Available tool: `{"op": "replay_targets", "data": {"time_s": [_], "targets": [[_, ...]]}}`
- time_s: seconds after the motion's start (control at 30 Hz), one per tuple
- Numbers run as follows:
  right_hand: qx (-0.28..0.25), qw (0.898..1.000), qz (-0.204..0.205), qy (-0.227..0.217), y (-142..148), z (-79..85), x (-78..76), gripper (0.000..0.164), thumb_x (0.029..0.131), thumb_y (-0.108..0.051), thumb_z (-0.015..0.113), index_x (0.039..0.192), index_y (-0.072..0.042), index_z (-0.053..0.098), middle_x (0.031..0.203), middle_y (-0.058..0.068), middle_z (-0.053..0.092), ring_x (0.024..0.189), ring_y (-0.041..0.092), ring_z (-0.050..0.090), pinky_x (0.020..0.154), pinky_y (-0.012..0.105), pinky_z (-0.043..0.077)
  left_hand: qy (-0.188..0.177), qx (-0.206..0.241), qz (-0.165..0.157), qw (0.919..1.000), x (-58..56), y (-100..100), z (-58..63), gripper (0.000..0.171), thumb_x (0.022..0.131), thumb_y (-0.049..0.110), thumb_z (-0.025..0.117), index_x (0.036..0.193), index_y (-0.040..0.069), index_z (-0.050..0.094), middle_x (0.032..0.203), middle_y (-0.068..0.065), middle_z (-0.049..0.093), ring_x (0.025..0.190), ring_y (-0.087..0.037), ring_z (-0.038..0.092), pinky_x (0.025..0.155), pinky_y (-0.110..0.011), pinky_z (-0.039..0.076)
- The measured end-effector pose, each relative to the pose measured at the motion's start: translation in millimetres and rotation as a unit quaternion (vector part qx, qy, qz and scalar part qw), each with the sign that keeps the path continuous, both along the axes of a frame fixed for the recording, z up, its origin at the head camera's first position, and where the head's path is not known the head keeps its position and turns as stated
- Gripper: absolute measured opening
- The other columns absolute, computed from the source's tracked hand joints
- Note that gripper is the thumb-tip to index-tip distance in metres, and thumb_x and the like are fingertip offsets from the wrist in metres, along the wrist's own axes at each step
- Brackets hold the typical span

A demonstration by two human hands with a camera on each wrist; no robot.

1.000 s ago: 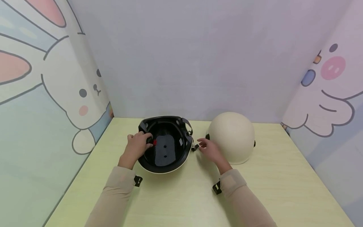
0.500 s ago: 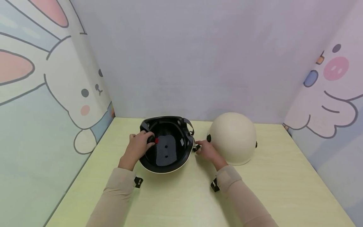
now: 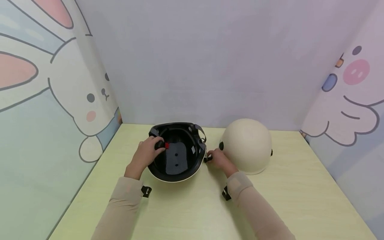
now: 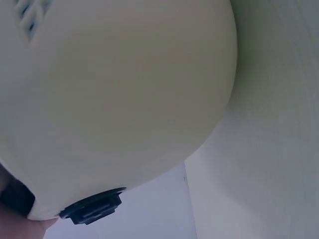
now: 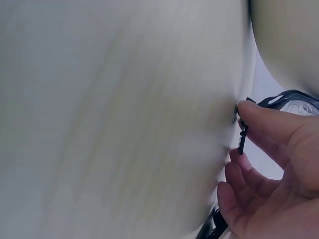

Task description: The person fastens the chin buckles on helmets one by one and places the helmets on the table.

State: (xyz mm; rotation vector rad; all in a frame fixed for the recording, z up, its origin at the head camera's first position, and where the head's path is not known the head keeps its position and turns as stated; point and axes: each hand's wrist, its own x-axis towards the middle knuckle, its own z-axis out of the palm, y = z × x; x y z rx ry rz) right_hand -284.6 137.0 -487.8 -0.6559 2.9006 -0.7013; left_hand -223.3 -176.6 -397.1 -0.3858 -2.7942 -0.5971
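An upturned helmet (image 3: 177, 178) with a cream shell and black lining sits left of centre. My left hand (image 3: 143, 154) is over its left rim, thumb and fingers pinching the black chin strap buckle (image 3: 159, 144), which has a red tab (image 3: 166, 145). In the left wrist view the cream shell (image 4: 134, 94) covers most of the frame, with only a bit of my hand at the lower left. My right hand (image 3: 220, 160) is just right of this helmet. Its thumb and forefinger pinch the black toothed strap end (image 5: 242, 137), seen edge-on in the right wrist view.
A second cream helmet (image 3: 247, 146) stands dome up on the wooden table (image 3: 186, 213), close behind my right hand. A pale back wall (image 3: 192, 66) rises at the table's far edge. Printed side walls flank it, a rabbit at left and a pig at right.
My right fingers have moved from spread beside the strap end to pinching it. The buckle with the red tab has shifted slightly up and right in my left hand.
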Motion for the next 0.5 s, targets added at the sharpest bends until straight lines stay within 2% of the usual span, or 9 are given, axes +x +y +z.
{"op": "replay_targets", "data": {"time_s": [0.13, 0.27, 0.37, 0.5], "targets": [[-0.019, 1.000, -0.006, -0.006, 1, 4.1, 3.6, 0.021, 0.077, -0.010, 0.082, 0.091, -0.005, 0.068, 0.078, 0.008, 0.060, 0.080, 0.026, 0.054, 0.075, 0.036, 0.045, -0.009, 0.035, -0.013, 0.9993, 0.9, 2, 5.8, 0.030, 0.088, 0.017, 0.076, 0.114, 0.006, 0.065, 0.098, -0.012, 0.059, 0.079, -0.026, 0.054, 0.073, -0.044, 0.047], [-0.050, 0.998, -0.032, -0.028, 3, 11.0, 8.8, 0.020, 0.080, -0.010, 0.079, 0.096, -0.004, 0.069, 0.087, 0.011, 0.064, 0.083, 0.028, 0.060, 0.077, 0.039, 0.048, -0.014, 0.049, -0.016, 0.9986, 2.0, 4, 8.6, 0.030, 0.088, 0.017, 0.075, 0.114, 0.006, 0.064, 0.098, -0.012, 0.059, 0.078, -0.025, 0.053, 0.071, -0.042, 0.047], [-0.068, 0.995, -0.055, -0.045, 7, 17.9, 11.5, 0.020, 0.084, -0.011, 0.077, 0.100, -0.003, 0.068, 0.093, 0.012, 0.065, 0.087, 0.028, 0.061, 0.079, 0.041, 0.048, -0.016, 0.056, -0.012, 0.9982, 1.3, 5, 8.0, 0.030, 0.089, 0.017, 0.074, 0.115, 0.007, 0.064, 0.100, -0.013, 0.060, 0.081, -0.026, 0.054, 0.073, -0.043, 0.048], [-0.098, 0.992, -0.073, -0.037, 13, 29.4, 12.4, 0.023, 0.086, -0.014, 0.074, 0.103, -0.002, 0.067, 0.097, 0.011, 0.066, 0.089, 0.027, 0.062, 0.079, 0.042, 0.049, -0.024, 0.066, -0.003, 0.9975, 0.8, 6, 7.5, 0.030, 0.090, 0.018, 0.073, 0.115, 0.006, 0.063, 0.107, -0.016, 0.061, 0.091, -0.031, 0.058, 0.079, -0.047, 0.048]]}}
